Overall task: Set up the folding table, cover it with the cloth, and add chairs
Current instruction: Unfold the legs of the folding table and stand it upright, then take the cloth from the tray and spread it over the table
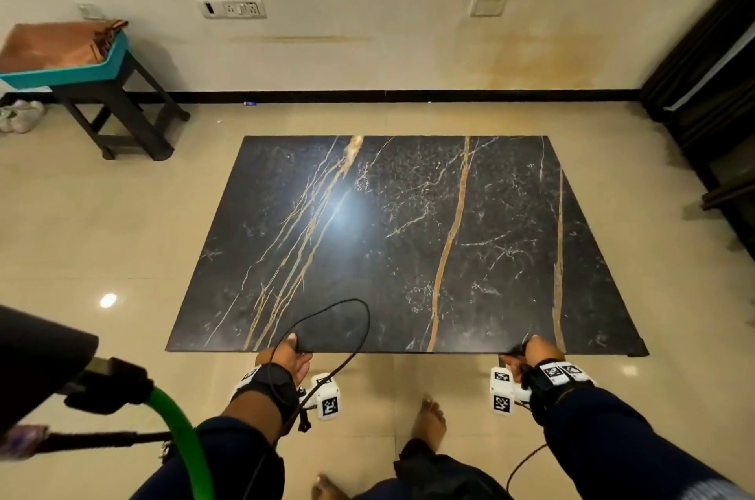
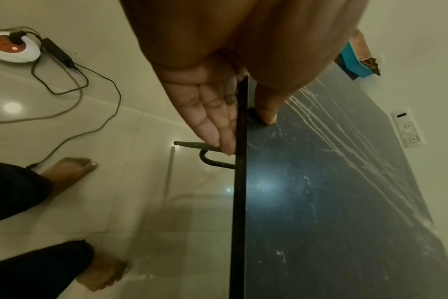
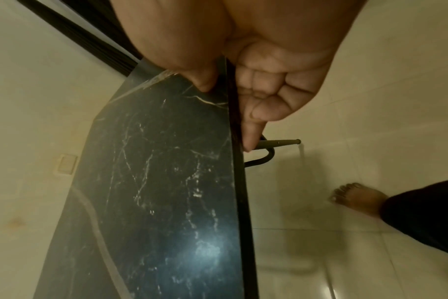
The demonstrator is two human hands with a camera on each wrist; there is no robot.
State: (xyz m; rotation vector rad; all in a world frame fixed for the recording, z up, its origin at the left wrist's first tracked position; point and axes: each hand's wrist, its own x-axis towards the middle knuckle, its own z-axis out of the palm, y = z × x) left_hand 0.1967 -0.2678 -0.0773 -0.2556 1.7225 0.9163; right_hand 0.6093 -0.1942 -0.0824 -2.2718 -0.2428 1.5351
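The worktop (image 1: 408,238), a dark marble-patterned folding table, stands on the floor (image 1: 102,234) near the wall. Both hands clamp its near edge: the left hand (image 1: 288,356) with thumb on top and fingers (image 2: 212,121) underneath, the right hand (image 1: 531,354) likewise. Metal legs (image 2: 212,159) show below the edge. A brown cloth (image 1: 61,44), probably folded, lies in a teal tray (image 1: 61,76) on a stool (image 1: 122,111) to the left.

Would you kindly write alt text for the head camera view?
Both hands, left hand and right hand, grip the near edge of a black marble-patterned folding table on a beige tiled floor. A stool holding folded brown cloth stands by the wall.
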